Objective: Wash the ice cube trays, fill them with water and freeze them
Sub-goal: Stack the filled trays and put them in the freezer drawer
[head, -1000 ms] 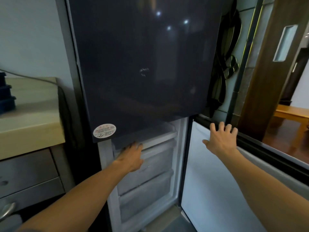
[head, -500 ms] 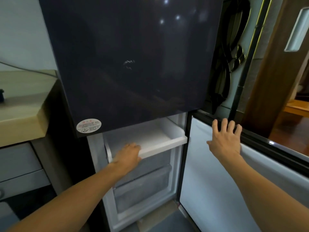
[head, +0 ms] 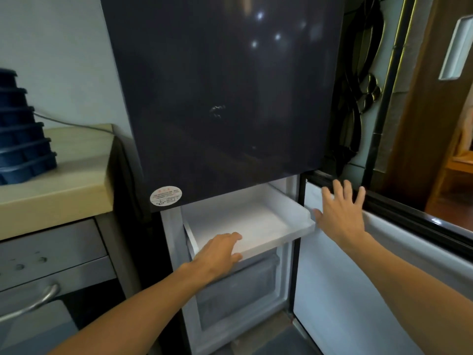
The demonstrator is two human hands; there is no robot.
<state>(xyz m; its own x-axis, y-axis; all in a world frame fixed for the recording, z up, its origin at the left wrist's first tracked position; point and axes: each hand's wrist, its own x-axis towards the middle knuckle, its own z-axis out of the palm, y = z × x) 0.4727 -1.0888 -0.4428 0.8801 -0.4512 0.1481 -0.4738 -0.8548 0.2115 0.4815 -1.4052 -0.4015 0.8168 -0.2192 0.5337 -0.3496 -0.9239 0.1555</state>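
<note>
Countertop (head: 64,180) ice cube trays (head: 23,139) sit far from fingers (head: 234,237) gripping drawer (head: 268,226).

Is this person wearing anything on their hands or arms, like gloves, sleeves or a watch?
No. The left hand and right hand are bare: no gloves, rings or watch show, and no sleeve reaches into view on either arm.

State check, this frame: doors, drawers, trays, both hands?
upper fridge door: closed
freezer door: swung open
top freezer drawer: slid out, looks empty
lower freezer drawers: pushed in
ice cube trays: stacked on the counter, outside the freezer
left hand: grips the top freezer drawer's front edge
right hand: open, flat against the freezer door
</note>
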